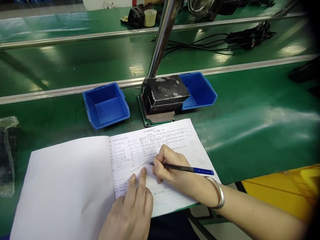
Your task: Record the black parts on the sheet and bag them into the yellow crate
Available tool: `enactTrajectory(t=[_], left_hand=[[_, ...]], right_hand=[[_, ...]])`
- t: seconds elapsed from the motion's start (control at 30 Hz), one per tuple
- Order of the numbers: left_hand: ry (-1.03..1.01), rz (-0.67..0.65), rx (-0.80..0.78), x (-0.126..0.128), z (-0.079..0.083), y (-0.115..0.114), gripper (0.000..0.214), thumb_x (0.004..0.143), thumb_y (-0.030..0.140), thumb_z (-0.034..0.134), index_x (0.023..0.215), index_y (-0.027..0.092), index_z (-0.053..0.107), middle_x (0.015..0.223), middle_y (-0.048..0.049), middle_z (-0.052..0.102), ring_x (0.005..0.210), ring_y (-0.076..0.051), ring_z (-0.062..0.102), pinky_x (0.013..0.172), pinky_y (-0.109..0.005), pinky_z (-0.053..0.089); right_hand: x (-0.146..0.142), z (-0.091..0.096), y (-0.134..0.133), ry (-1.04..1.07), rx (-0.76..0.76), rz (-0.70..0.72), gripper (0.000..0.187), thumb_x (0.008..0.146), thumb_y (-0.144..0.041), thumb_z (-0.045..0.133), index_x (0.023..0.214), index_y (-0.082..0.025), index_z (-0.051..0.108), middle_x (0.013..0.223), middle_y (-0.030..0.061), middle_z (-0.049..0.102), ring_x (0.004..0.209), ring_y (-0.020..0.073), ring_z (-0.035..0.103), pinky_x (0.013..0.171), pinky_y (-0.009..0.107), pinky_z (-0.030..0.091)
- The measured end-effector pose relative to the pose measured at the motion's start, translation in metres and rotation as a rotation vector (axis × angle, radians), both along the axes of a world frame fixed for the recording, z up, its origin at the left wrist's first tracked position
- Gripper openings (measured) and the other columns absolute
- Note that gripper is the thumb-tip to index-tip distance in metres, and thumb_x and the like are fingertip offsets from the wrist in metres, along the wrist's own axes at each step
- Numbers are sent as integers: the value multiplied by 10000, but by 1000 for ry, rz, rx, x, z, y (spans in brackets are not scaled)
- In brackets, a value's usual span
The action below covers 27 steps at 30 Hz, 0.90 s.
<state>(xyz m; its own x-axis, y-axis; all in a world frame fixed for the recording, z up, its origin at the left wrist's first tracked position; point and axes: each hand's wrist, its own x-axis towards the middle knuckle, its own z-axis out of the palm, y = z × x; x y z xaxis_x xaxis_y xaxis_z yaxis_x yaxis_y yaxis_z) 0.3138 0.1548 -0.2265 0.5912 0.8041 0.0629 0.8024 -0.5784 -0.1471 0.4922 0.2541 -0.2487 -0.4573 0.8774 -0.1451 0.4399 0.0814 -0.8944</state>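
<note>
An open notebook point(75, 180) lies at the near edge of the green table point(250, 110); its left page is blank and its right page is a printed form point(170, 140). My right hand point(166, 166) grips a blue-capped pen point(185, 169) with the tip on the form. A silver bangle point(218, 193) circles that wrist. My left hand point(131, 208) rests flat on the lower part of the form, two fingers stretched toward the pen tip.
Two empty blue bins point(106, 105) point(200, 88) flank a black metal block point(165, 93) at the foot of a steel pole point(162, 36). A plastic bag point(7, 156) lies far left, cables point(225, 41) at the back, a yellow crate point(287, 190) lower right.
</note>
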Motion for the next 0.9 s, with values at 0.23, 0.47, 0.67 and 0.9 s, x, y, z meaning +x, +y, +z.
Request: enactTrajectory(t=[0.23,0.47,0.67,0.9], left_hand=[[28,19,-18,3,5,1,313,810,83,415,1042,145,615,1412,-123,533,1133,-220,625,537,-225,492],[14,35,7,4,7,2,295,807,82,427,1016,154,621,1409,-99,541,1126,-204,629,532,-222,478],[-11,16,-6,2,3,1,306,804,91,436,1037,145,627,1410,-121,537,1125,-227,625,528,-229,479],[16,23,-18,2,5,1,286,832,92,423,1026,149,625,1423,-111,525,1130,-216,622,528,-229,474]], right_hand=[[0,2,1,-46,65,8,157,878,-255,425,743,-240,348,512,-32,551,445,118,525,468,250,391],[0,4,-1,-88,106,-16,145,863,-244,428,738,-239,355,534,-21,561,478,121,515,485,255,379],[1,6,-2,-57,75,-39,151,879,-244,432,745,-234,364,555,-18,593,500,117,549,525,263,423],[-1,-1,-1,-4,36,-21,147,874,-244,421,747,-240,347,543,-23,581,472,123,578,493,259,434]])
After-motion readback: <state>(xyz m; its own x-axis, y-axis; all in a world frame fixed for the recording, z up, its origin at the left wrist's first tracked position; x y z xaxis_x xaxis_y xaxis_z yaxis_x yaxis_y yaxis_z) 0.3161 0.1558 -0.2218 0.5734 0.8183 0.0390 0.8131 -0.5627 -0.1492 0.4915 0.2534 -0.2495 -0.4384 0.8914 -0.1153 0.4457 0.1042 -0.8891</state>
